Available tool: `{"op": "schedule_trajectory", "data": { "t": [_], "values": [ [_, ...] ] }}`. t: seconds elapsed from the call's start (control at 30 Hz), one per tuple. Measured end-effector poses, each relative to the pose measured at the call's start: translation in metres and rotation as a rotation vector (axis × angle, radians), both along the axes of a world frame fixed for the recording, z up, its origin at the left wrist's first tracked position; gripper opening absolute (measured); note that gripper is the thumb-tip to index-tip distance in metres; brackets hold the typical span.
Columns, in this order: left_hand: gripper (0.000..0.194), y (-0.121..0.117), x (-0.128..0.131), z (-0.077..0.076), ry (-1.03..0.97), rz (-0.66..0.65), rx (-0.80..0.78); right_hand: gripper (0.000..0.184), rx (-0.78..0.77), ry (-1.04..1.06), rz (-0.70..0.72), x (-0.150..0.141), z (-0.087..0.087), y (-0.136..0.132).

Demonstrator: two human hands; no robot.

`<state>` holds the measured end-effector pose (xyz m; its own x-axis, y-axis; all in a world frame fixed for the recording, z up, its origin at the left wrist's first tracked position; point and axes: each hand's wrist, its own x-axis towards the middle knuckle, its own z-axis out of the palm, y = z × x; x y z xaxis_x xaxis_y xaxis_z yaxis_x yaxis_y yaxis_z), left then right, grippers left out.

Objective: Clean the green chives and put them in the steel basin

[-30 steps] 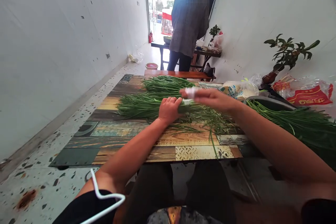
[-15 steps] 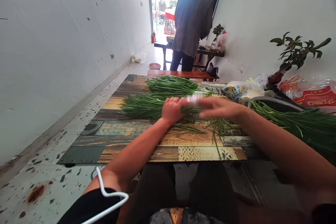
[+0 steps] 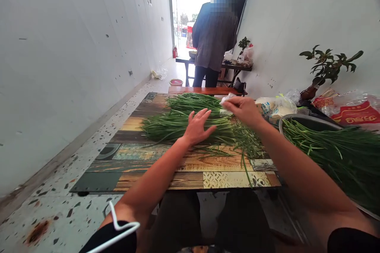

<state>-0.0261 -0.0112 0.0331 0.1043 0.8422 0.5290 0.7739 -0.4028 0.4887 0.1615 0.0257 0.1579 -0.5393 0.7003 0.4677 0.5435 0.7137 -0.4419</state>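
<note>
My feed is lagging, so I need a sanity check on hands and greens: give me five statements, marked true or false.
1. The left hand is clenched in a fist. False: its fingers are spread over the near bunch.
2. The right hand has something whitish in its fingers. True.
3. Loose scraps lie along the table's left edge. False: they lie toward the right, around the near bunch's stem ends.
4. The basin at the right has greens in it. True.
5. The standing person faces the camera. False: their back is turned.
</note>
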Motion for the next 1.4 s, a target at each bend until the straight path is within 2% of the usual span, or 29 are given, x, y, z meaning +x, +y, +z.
{"op": "schedule_trajectory", "data": {
  "t": [0.1, 0.17, 0.27, 0.37, 0.53, 0.6, 0.67, 0.73, 0.77, 0.83, 0.9, 0.93, 1.0, 1.07, 1.13, 1.17, 1.23, 1.3, 1.33, 1.4],
  "values": [
    [0.062, -0.005, -0.001, 0.015, -0.423, -0.223, -0.059, 0.028, -0.161, 0.182, 0.119, -0.012, -0.02, -0.015],
    [0.057, -0.009, 0.004, 0.023, -0.6, -0.371, -0.144, 0.023, -0.168, 0.286, 0.147, -0.021, -0.031, -0.02],
    [0.048, -0.014, 0.012, 0.031, -0.751, -0.435, -0.196, 0.02, -0.225, 0.448, 0.101, -0.031, -0.043, -0.021],
    [0.039, -0.016, 0.013, 0.037, -0.876, -0.347, -0.176, 0.025, -0.327, 0.613, 0.063, -0.04, -0.049, -0.018],
    [0.027, -0.033, -0.001, 0.042, -0.926, -0.106, 0.042, 0.026, -0.17, 0.64, 0.075, -0.056, -0.06, -0.02],
    [0.024, -0.047, -0.01, 0.041, -0.971, -0.053, 0.071, 0.041, -0.258, 0.599, 0.205, -0.064, -0.066, -0.027],
    [0.026, -0.064, -0.022, 0.038, -1.049, -0.016, 0.066, 0.052, -0.437, 0.476, 0.391, -0.072, -0.073, -0.037],
    [0.026, -0.081, -0.035, 0.032, -1.065, 0.065, 0.067, 0.041, -0.497, 0.341, 0.451, -0.079, -0.078, -0.048],
    [0.025, -0.089, -0.042, 0.029, -1.027, 0.13, 0.085, 0.032, -0.442, 0.325, 0.405, -0.082, -0.078, -0.052],
    [0.018, -0.103, -0.055, 0.023, -0.862, 0.278, 0.163, 0.023, -0.215, 0.42, 0.238, -0.089, -0.077, -0.061],
    [0.011, -0.115, -0.063, 0.019, -0.669, 0.369, 0.251, 0.026, -0.041, 0.511, 0.177, -0.096, -0.072, -0.067],
    [0.009, -0.12, -0.065, 0.017, -0.609, 0.364, 0.275, 0.035, -0.021, 0.489, 0.223, -0.101, -0.07, -0.07],
    [0.007, -0.13, -0.067, 0.016, -0.622, 0.29, 0.294, 0.049, -0.088, 0.314, 0.429, -0.111, -0.067, -0.076],
    [0.019, -0.138, -0.067, 0.015, -0.772, 0.235, 0.305, 0.039, -0.182, 0.108, 0.59, -0.121, -0.067, -0.083],
    [0.04, -0.148, -0.071, 0.012, -0.85, 0.201, 0.25, 0.031, -0.238, -0.055, 0.649, -0.129, -0.069, -0.088],
    [0.043, -0.154, -0.074, 0.01, -0.831, 0.177, 0.201, 0.034, -0.263, -0.131, 0.66, -0.131, -0.07, -0.09],
    [0.036, -0.166, -0.08, 0.005, -0.745, 0.111, 0.115, 0.037, -0.306, -0.292, 0.695, -0.135, -0.071, -0.091],
    [0.029, -0.177, -0.084, -0.003, -0.683, 0.082, 0.104, 0.034, -0.253, -0.41, 0.665, -0.139, -0.071, -0.091],
    [0.03, -0.181, -0.085, -0.006, -0.655, 0.11, 0.126, 0.031, -0.177, -0.467, 0.62, -0.142, -0.071, -0.092],
    [0.028, -0.187, -0.086, -0.013, -0.581, 0.28, 0.224, 0.025, 0.019, -0.59, 0.5, -0.151, -0.072, -0.096]
  ]
}}
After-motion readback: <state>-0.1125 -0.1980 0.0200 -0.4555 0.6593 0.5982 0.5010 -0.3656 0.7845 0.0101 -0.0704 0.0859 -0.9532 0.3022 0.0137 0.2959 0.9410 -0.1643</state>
